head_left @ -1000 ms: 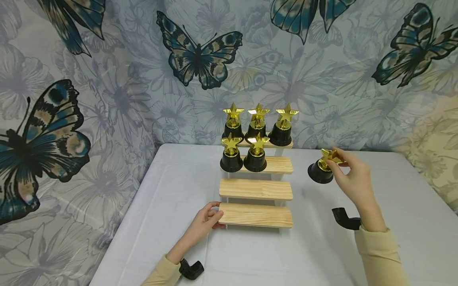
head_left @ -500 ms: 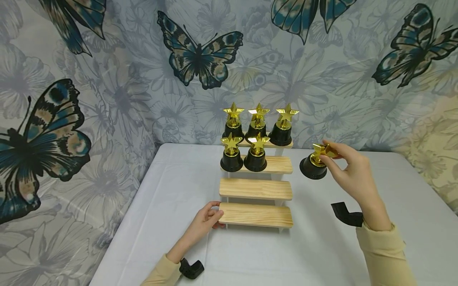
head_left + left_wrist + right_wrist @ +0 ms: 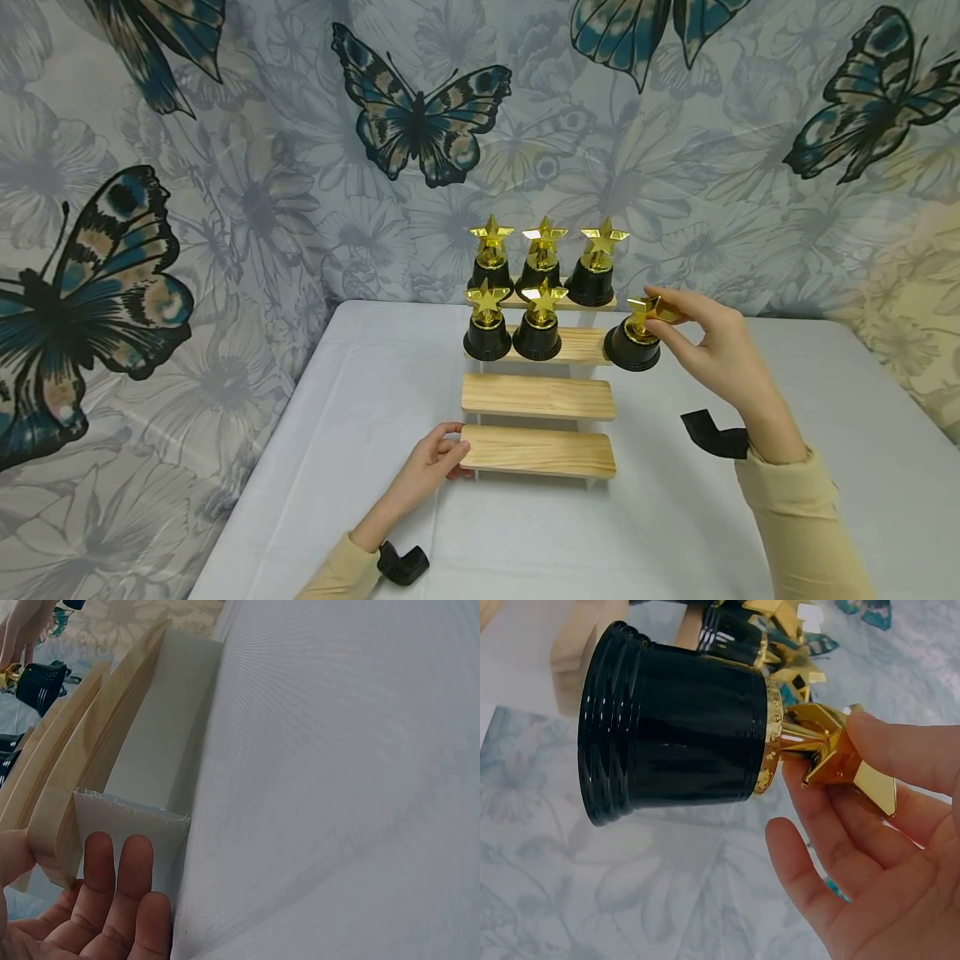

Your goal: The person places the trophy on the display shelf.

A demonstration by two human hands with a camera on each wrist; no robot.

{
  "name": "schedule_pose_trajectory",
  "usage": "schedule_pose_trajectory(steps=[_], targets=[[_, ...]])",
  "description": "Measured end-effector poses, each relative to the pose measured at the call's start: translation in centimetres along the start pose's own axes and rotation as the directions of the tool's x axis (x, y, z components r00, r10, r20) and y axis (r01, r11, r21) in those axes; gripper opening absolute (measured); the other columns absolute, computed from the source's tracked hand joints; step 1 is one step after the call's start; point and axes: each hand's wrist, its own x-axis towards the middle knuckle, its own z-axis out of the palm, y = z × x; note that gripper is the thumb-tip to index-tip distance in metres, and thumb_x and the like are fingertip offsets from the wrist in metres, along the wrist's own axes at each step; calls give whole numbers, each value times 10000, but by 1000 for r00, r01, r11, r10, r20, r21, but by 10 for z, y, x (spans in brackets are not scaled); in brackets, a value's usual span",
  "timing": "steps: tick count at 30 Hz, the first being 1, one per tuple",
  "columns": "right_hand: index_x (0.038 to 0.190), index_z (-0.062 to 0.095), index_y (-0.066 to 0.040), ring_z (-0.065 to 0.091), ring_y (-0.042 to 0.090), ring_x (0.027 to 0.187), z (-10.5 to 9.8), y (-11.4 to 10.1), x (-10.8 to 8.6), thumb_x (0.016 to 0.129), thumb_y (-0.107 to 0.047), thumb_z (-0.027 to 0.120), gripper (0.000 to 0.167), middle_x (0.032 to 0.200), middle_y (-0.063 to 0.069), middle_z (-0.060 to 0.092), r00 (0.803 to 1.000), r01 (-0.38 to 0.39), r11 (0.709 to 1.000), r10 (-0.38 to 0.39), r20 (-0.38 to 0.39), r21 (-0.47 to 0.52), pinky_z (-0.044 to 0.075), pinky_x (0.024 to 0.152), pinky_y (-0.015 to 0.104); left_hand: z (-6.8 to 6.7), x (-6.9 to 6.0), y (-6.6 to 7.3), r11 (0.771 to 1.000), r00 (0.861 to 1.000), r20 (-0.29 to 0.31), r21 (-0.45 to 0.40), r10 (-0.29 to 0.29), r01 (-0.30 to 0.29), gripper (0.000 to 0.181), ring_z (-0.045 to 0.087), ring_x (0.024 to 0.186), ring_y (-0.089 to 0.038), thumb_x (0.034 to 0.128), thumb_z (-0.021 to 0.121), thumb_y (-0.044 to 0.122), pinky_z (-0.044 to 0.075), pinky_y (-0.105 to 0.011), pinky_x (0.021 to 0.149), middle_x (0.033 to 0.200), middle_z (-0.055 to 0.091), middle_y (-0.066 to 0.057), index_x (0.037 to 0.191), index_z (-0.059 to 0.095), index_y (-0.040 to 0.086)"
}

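By its gold star, my right hand pinches a small star trophy with a black cup-shaped base. It hangs slightly tilted at the right end of the second shelf from the top; contact with the wood cannot be made out. My left hand grips the left end of the lowest shelf of a stepped wooden display stand. Its thumb lies against the board and its fingers reach beneath, by the white support. Two trophies stand left on the second shelf, and three more on the top shelf.
The third shelf lies between the second and the lowest. A white cloth covers the table. Butterfly-printed fabric hangs behind and to the left. A black curved mount sticks out from each wrist.
My right hand has carried the trophy left and slightly away from me, from beside the stand to the second shelf's right end. The left hand has kept its grip in place.
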Motion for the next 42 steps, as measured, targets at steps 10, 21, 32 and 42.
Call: schedule_pose_trajectory(steps=[10,21,32,42], targets=[[1216,602,-33,558,-10,831,8,0,12,776,73,701,463,961,67,672,997,25,998,-30,70,59,424,726,145,0,-2,6,1000,1000,5,-3,-6,6,383,628,816,-429,990,465,140,503,-406,692,936,645,-197,1285,387,-91],[1237,574,-8,582,7,822,17,5,22,799,104,659,460,1015,88,660,985,69,986,-91,144,151,434,682,149,0,-2,6,1000,1000,7,-6,-8,8,385,624,826,-433,992,460,143,503,-424,705,942,644,-200,1293,384,-85],[1251,555,12,572,-2,884,23,9,27,870,8,625,388,1027,86,656,978,-9,989,-22,208,146,432,761,139,0,-2,6,1000,1000,3,-10,-9,9,386,625,825,-428,991,461,133,502,-427,701,946,645,-202,1295,378,-89],[1268,546,-2,589,55,875,28,13,31,877,3,616,397,1081,135,639,975,-26,978,-21,220,205,432,778,132,1,-1,5,1000,1000,1,-20,-16,16,384,629,829,-427,988,466,126,505,-433,711,963,645,-217,1292,381,-93]])
